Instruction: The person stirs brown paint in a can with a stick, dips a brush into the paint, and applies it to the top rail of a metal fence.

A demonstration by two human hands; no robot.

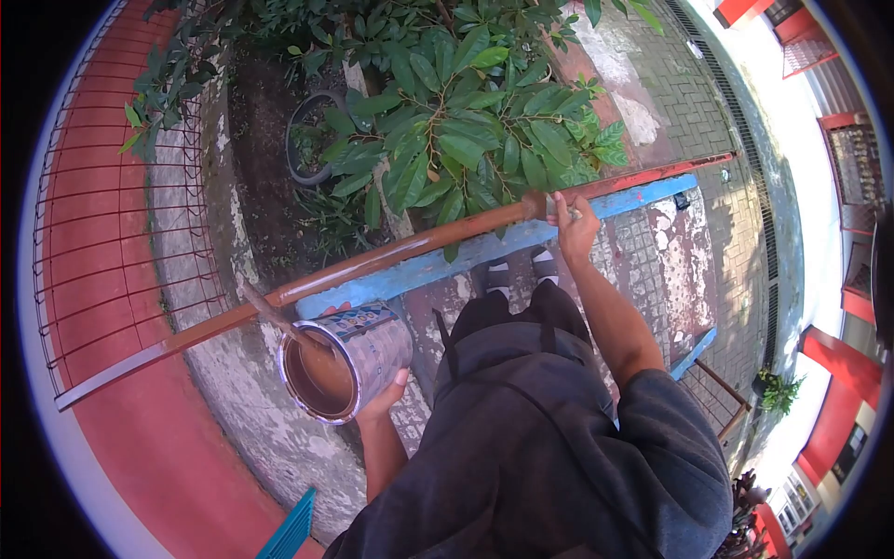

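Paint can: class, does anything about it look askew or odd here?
Yes. The paint can, held in the left hand, is tipped on its side, mouth facing the camera, brown paint inside. A stick juts from it. Nothing has visibly spilled.

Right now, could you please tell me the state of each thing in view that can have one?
Paint can: open, tilted, part full of brown paint, stick inside.
Railing: brown and wet-looking left of the brush, red to its right.
Brush: pressed on the railing.
Left hand: gripping the can.
Right hand: gripping the brush.
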